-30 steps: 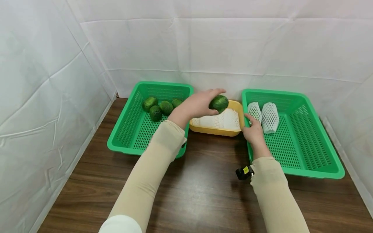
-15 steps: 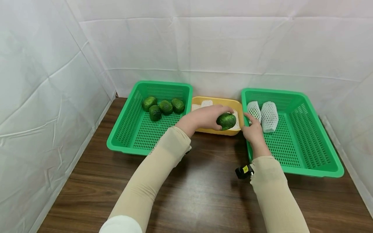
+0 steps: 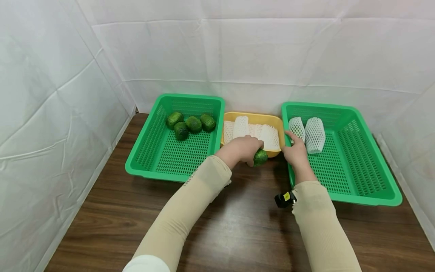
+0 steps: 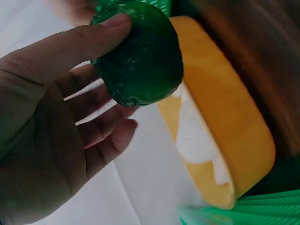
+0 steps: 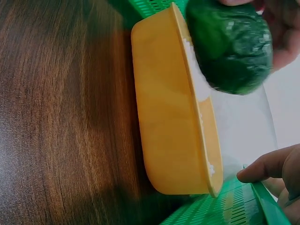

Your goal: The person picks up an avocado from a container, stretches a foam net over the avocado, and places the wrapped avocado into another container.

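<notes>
My left hand [image 3: 242,149] grips an avocado [image 3: 261,158] between thumb and fingers, just over the front edge of the yellow tray [image 3: 272,120]. In the left wrist view the thumb lies across the dark green fruit, with the fingers behind it. White foam net sleeves [image 3: 270,136] lie in the tray. My right hand [image 3: 296,153] rests at the left rim of the right green basket [image 3: 334,170], beside the tray's right end, its index finger straight. Two filled-out white net sleeves [image 3: 315,135] sit inside that basket; part of the left one is behind the hand.
Several bare avocados [image 3: 194,124] are grouped toward the back of the left green basket [image 3: 170,166]. White sheeting [image 3: 255,49] hangs close behind the baskets and tray. The dark wooden table [image 3: 244,219] extends in front of them.
My left hand has brought the avocado down and toward me, from above the tray to its front edge, uncovering the sleeves. The right hand has stayed at the basket rim.
</notes>
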The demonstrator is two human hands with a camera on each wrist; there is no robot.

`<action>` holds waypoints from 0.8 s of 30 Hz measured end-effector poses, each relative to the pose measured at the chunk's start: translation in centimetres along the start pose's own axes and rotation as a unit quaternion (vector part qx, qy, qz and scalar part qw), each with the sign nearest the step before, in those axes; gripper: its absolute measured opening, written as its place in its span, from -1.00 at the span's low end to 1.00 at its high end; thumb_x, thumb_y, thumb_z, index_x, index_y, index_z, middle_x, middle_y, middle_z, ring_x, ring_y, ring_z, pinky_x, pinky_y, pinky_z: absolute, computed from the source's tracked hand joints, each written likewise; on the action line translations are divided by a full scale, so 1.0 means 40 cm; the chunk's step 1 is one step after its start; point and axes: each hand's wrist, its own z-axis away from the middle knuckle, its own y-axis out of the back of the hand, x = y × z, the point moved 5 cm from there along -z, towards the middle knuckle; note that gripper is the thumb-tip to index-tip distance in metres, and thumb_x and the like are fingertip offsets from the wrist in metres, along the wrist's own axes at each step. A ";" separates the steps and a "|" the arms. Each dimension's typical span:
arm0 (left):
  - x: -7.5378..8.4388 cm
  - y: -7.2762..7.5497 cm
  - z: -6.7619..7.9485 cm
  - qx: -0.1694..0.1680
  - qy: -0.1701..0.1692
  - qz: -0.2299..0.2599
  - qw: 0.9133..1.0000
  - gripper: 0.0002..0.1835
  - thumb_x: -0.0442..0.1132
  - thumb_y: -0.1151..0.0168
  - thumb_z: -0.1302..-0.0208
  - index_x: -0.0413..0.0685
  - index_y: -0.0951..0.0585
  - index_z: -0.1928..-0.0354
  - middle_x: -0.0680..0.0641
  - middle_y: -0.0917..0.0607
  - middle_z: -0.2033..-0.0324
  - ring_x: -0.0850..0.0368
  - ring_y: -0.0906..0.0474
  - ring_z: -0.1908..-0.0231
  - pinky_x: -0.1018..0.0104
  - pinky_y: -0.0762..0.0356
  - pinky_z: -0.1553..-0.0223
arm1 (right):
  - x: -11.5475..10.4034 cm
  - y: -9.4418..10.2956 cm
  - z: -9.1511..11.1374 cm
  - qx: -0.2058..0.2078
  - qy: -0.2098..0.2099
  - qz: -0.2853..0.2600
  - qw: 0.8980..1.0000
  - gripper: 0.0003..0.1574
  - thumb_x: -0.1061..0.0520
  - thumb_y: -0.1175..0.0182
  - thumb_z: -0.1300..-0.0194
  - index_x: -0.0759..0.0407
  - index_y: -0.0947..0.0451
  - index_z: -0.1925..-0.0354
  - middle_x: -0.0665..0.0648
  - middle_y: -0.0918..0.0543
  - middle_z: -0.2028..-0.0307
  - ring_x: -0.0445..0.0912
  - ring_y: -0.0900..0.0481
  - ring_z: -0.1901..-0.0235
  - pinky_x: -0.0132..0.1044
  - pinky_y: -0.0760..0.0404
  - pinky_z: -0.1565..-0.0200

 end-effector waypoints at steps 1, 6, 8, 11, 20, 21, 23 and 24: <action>0.002 -0.009 -0.003 -0.005 0.003 -0.011 1.000 -0.50 -0.22 -0.38 -0.03 0.02 -0.46 -0.05 0.01 -0.52 0.16 0.11 -0.40 0.17 0.26 -0.44 0.21 | 0.000 0.000 0.000 0.002 -0.001 -0.001 1.000 -0.19 0.40 0.14 -0.26 0.01 -0.02 -0.43 0.29 0.00 -0.38 0.14 -0.31 0.14 -0.18 -0.34 0.41; 0.012 -0.054 -0.017 -0.025 0.026 -0.070 0.997 -0.38 -0.12 -0.31 -0.09 0.01 -0.31 -0.19 -0.05 -0.47 0.04 0.04 -0.38 0.08 0.19 -0.41 0.14 | 0.000 0.000 -0.001 0.004 -0.004 -0.003 1.000 -0.20 0.39 0.13 -0.27 0.00 -0.03 -0.43 0.26 0.01 -0.38 0.16 -0.27 0.04 -0.18 -0.35 0.37; 0.014 -0.071 -0.022 -0.029 0.033 -0.074 0.996 -0.34 -0.12 -0.32 -0.08 0.01 -0.28 -0.22 -0.06 -0.45 0.01 0.03 -0.39 0.07 0.19 -0.42 0.15 | 0.000 0.000 -0.002 0.004 -0.004 -0.003 1.000 -0.19 0.39 0.13 -0.27 0.00 -0.02 -0.43 0.27 0.01 -0.39 0.17 -0.26 0.03 -0.18 -0.35 0.37; 0.012 -0.098 -0.033 -0.032 0.039 -0.061 0.997 -0.29 -0.14 -0.36 -0.06 0.01 -0.26 -0.24 -0.08 -0.43 -0.03 0.02 -0.40 0.07 0.24 -0.45 0.22 | 0.000 0.001 -0.002 0.004 -0.005 -0.004 1.000 -0.19 0.39 0.13 -0.27 -0.01 -0.02 -0.43 0.26 0.02 -0.39 0.16 -0.26 0.02 -0.18 -0.34 0.36; -0.009 -0.147 -0.059 -0.041 0.043 -0.037 0.998 -0.22 -0.14 -0.42 -0.02 0.10 -0.26 -0.29 -0.06 -0.40 -0.12 0.02 -0.40 0.00 0.23 -0.45 0.21 | 0.002 -0.001 -0.004 0.005 -0.008 -0.009 1.000 -0.19 0.39 0.12 -0.27 -0.03 -0.03 -0.43 0.26 0.00 -0.38 0.15 -0.27 0.06 -0.19 -0.35 0.37; -0.010 -0.149 -0.060 -0.041 0.042 -0.035 0.998 -0.21 -0.14 -0.42 -0.02 0.11 -0.25 -0.30 -0.06 -0.40 -0.12 0.01 -0.39 -0.01 0.22 -0.45 0.20 | 0.002 -0.001 -0.004 0.005 -0.007 -0.009 1.000 -0.19 0.39 0.12 -0.27 -0.02 -0.03 -0.43 0.27 0.00 -0.38 0.14 -0.27 0.05 -0.19 -0.35 0.37; -0.011 -0.152 -0.061 -0.042 0.042 -0.032 0.998 -0.21 -0.14 -0.42 -0.03 0.13 -0.26 -0.30 -0.04 -0.40 -0.13 0.02 -0.38 -0.03 0.21 -0.44 0.19 | 0.002 -0.001 -0.004 0.004 -0.006 -0.011 1.000 -0.19 0.39 0.12 -0.27 -0.02 -0.02 -0.43 0.27 0.00 -0.38 0.15 -0.27 0.05 -0.18 -0.35 0.37; -0.012 -0.154 -0.062 -0.043 0.041 -0.030 0.998 -0.23 -0.15 -0.41 -0.03 0.14 -0.27 -0.29 -0.04 -0.40 -0.12 0.02 -0.38 -0.03 0.22 -0.44 0.19 | 0.002 -0.002 -0.003 0.004 -0.005 -0.011 1.000 -0.19 0.39 0.11 -0.28 -0.01 -0.03 -0.43 0.27 0.00 -0.38 0.15 -0.27 0.04 -0.19 -0.35 0.36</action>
